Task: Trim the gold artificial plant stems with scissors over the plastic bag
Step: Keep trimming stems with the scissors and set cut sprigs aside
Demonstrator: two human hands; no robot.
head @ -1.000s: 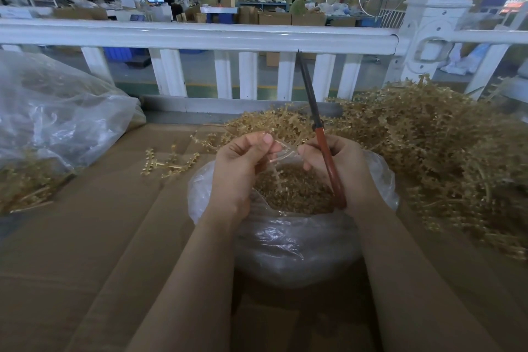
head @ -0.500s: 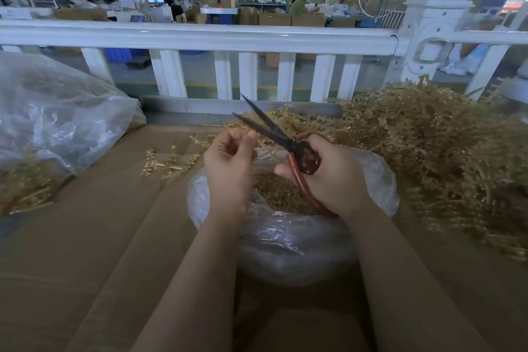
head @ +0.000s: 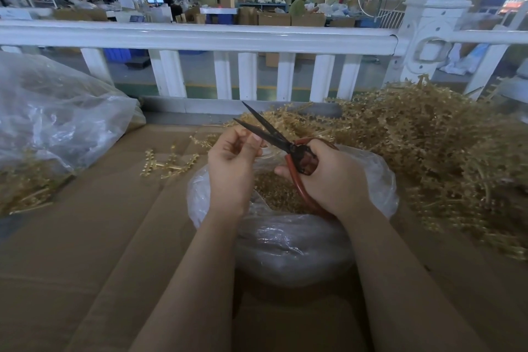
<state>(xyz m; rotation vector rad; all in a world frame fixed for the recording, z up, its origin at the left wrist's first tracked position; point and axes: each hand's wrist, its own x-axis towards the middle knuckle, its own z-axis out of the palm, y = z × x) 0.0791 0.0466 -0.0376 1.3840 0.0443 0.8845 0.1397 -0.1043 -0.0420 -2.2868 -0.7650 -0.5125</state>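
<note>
Workshop floor behind a white railing, cardboard-covered bench under my arms. Clear plastic bag sits open at near centre, gold trimmings already inside it. Big pile of gold artificial plant stems on the right, touching the bag's far right side. A few loose sprigs lie on the cardboard just left of the bag; a second, larger clear bag with gold pieces sits far left.

Left hand: fingers curled, pinching something small right over the bag mouth. Probably one stem, but it's mostly hidden behind the fingers, can't confirm. Right hand: fingers clenched through the red loops of the scissors, blades parted, tips pointing far-left, blade edges just beside my left fingertips.

Step in hand, as I read it: line up the cut on the held piece.

How to do it well:
- keep the piece and the blades above the bag opening so the offcut drops in, not onto the cardboard
- feed the stem deep toward the pivot, more leverage there than at the tips
- left fingertips sit very close to the blades; slide the pinch back before closing
- close in one firm squeeze, stem square to the blades, so the plastic doesn't twist or fly out
</note>
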